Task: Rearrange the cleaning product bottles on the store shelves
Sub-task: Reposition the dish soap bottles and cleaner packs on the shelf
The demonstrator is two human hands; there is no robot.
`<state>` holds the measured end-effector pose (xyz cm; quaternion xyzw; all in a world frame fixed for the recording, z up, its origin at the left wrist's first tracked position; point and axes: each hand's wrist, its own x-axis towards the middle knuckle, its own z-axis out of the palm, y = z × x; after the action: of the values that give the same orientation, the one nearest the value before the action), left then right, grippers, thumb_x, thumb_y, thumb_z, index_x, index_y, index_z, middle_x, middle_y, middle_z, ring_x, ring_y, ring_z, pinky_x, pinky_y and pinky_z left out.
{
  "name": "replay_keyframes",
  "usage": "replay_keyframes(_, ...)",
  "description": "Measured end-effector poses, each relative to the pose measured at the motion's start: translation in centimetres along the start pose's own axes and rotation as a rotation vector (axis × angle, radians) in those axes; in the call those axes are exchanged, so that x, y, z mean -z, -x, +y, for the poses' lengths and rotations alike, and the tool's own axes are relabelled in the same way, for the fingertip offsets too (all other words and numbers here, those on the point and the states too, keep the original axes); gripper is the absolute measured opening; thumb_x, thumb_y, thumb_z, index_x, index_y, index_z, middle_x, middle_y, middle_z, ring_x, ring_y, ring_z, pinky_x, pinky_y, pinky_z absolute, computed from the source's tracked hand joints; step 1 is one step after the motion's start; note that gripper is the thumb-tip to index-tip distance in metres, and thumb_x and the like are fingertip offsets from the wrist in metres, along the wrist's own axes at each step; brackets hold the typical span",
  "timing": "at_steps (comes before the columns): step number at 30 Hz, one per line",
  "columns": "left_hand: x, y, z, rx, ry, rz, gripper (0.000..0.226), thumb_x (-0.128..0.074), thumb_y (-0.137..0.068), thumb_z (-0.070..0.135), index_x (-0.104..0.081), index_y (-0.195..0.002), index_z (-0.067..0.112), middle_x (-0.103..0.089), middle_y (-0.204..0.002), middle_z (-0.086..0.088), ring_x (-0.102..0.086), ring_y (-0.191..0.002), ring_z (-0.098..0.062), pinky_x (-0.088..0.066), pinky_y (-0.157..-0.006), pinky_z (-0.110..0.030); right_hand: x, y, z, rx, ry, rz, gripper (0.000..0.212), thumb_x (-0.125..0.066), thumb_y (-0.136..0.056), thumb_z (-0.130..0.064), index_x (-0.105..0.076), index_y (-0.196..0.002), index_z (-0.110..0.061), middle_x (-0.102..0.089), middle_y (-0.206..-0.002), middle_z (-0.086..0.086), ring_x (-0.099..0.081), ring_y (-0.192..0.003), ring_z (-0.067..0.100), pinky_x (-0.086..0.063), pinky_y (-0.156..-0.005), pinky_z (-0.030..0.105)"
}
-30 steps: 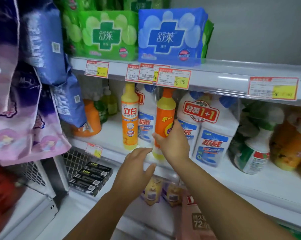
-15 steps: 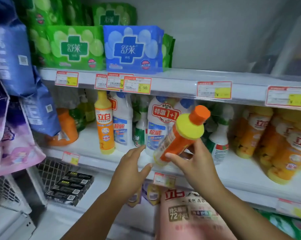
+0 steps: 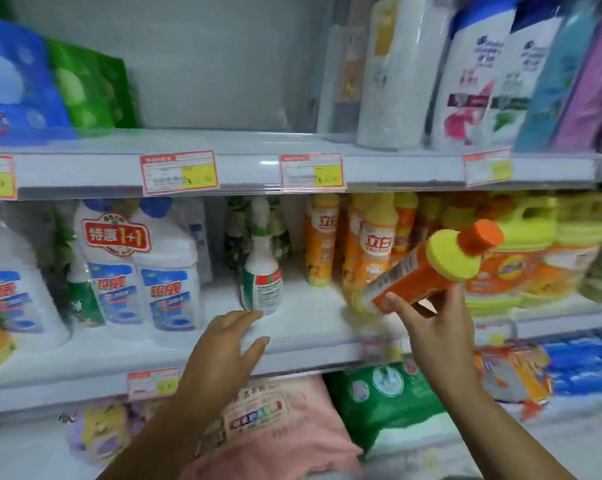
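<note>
Right hand clamped on orange plastic bottle with yellow collar and orange cap, tilted cap-up to the right, off the white middle shelf, in front of standing orange-and-yellow detergent bottles. Left hand empty, fingers spread, over the shelf's near edge, just near of white-and-green spray bottle. Left of that, twin white bottles with blue caps.

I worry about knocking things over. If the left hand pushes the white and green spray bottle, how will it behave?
The spray bottle is tall and narrow and stands alone, so it probably tips rather than slides. It looks like rigid plastic, unlikely to break. The left hand is near its base, where a push is safer.
</note>
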<state>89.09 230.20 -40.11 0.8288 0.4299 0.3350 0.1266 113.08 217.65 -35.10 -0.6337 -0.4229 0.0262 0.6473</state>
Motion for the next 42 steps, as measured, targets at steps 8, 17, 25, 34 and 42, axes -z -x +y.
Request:
replay_keyframes(8, -3.3, -2.0, 0.4, 0.009, -0.036, -0.034, 0.043, -0.062, -0.085, 0.037, -0.056, -0.126, 0.026, -0.053, -0.132, 0.007, -0.043, -0.121, -0.011, -0.029, -0.100, -0.022, 2.3, -6.7, 5.7, -0.032, 0.283, -0.068, 0.049, -0.078, -0.075, -0.023, -0.052, -0.115, -0.019, -0.065, -0.111, 0.002, -0.062, -0.097, 0.021, -0.048, -0.080, 0.034)
replay_keyframes(17, -4.2, -3.0, -0.2, 0.009, -0.049, -0.052, 0.041, -0.060, -0.084, 0.044, -0.058, -0.123, 0.029, -0.054, -0.129, 0.011, -0.042, -0.116, -0.007, -0.027, -0.093, -0.020, -0.7, -11.1, 9.3, -0.071, 0.358, -0.090, 0.068, -0.071, -0.073, -0.050, -0.044, -0.130, -0.026, -0.059, -0.121, 0.003, -0.060, -0.107, 0.023, -0.052, -0.090, 0.048)
replay_keyframes(25, -4.5, -3.0, -0.4, 0.001, -0.061, -0.066, 0.041, -0.057, -0.085, 0.045, -0.057, -0.124, 0.031, -0.052, -0.131, 0.013, -0.041, -0.118, -0.005, -0.027, -0.095, -0.020, -1.5, -10.0, 10.1, -0.131, 0.297, -0.103, 0.068, -0.076, -0.077, -0.026, -0.039, -0.135, -0.023, -0.058, -0.129, 0.002, -0.057, -0.113, 0.023, -0.047, -0.094, 0.039)
replay_keyframes(34, -4.2, -2.8, -0.8, -0.008, -0.059, -0.066, 0.042, -0.055, -0.085, 0.048, -0.056, -0.125, 0.033, -0.051, -0.132, 0.014, -0.036, -0.113, 0.001, -0.027, -0.094, -0.020, -2.4, -9.9, 11.0, -0.195, 0.363, -0.012, 0.074, -0.080, -0.071, -0.033, -0.039, -0.132, -0.019, -0.059, -0.128, 0.006, -0.060, -0.110, 0.026, -0.049, -0.089, 0.040)
replay_keyframes(42, -4.2, -2.8, -1.1, -0.024, -0.051, -0.071, 0.043, -0.054, -0.086, 0.048, -0.054, -0.126, 0.033, -0.051, -0.132, 0.014, -0.032, -0.111, 0.004, -0.027, -0.095, -0.019, -2.3, -9.9, 11.3, -0.209, 0.346, -0.040, 0.076, -0.079, -0.073, -0.034, -0.038, -0.135, -0.018, -0.059, -0.129, 0.007, -0.061, -0.110, 0.026, -0.050, -0.089, 0.039)
